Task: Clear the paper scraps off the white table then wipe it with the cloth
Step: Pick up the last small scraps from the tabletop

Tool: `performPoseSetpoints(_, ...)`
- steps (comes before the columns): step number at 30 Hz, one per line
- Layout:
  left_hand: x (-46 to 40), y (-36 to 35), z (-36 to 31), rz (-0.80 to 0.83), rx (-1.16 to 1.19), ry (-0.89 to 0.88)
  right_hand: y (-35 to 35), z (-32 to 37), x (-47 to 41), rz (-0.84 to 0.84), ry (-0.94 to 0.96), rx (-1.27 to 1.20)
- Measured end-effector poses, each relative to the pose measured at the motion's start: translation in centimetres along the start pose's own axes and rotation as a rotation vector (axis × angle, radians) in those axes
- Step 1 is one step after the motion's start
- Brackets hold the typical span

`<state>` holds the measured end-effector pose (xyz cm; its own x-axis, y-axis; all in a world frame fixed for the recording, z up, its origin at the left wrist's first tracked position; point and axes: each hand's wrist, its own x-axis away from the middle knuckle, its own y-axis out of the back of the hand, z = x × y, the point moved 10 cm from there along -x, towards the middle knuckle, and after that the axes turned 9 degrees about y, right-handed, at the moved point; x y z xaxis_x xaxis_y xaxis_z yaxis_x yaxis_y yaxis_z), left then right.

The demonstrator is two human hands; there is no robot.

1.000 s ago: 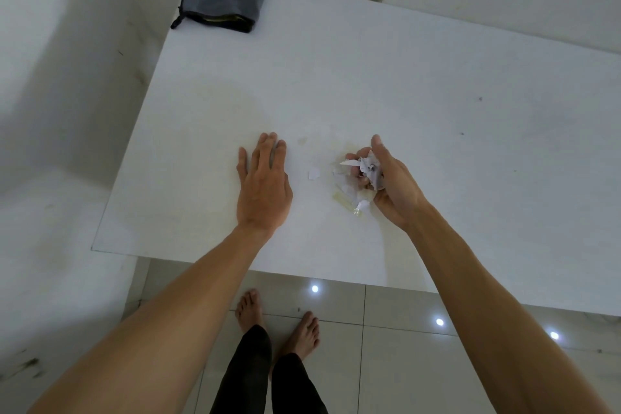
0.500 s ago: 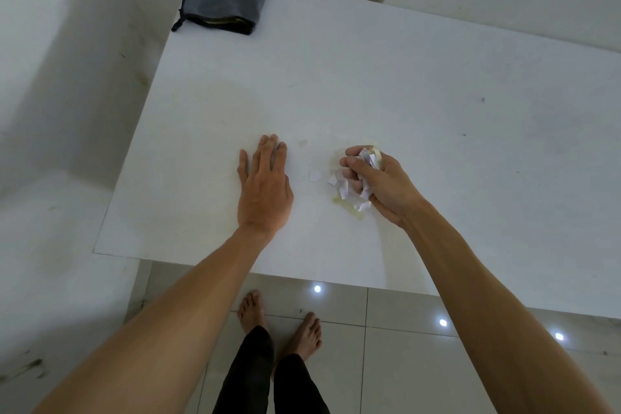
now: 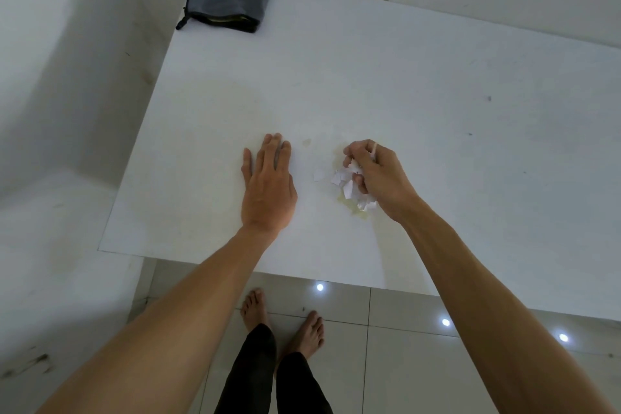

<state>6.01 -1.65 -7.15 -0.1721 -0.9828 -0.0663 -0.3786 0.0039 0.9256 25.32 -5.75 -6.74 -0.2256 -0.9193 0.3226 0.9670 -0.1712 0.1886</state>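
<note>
My right hand (image 3: 379, 175) is curled over a bunch of white paper scraps (image 3: 346, 183) near the front middle of the white table (image 3: 437, 111), fingers closed around them. One small scrap (image 3: 318, 175) lies loose just to the left of the bunch. A yellowish stain (image 3: 354, 208) shows on the table under the scraps. My left hand (image 3: 268, 188) lies flat, palm down, fingers together, a little to the left of the scraps and holds nothing. A folded dark grey cloth (image 3: 228, 0) rests at the table's far left corner.
White walls close in on the left and behind the table. The table's front edge runs just below my wrists. Below it are pale floor tiles (image 3: 403, 363) with light reflections, and my bare feet (image 3: 282, 323).
My right hand has turned palm down and closed over the scraps, pressing them toward the table. The left hand has stayed flat in place.
</note>
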Motion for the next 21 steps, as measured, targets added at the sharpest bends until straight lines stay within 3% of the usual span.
performPoseSetpoints(10, 0.0, 0.1, -0.1, 0.005, 0.005, -0.001, -4.1, 2.5, -0.4, 0.112, 0.402, 0.906)
performPoseSetpoints(15, 0.0, 0.2, -0.1, 0.011, 0.007, -0.005, -4.2, 2.5, -0.7, 0.116, 0.433, 0.816)
performPoseSetpoints(21, 0.0, 0.2, -0.1, 0.002, 0.015, -0.005, 0.6, 2.1, -0.4, 0.119, 0.310, 0.715)
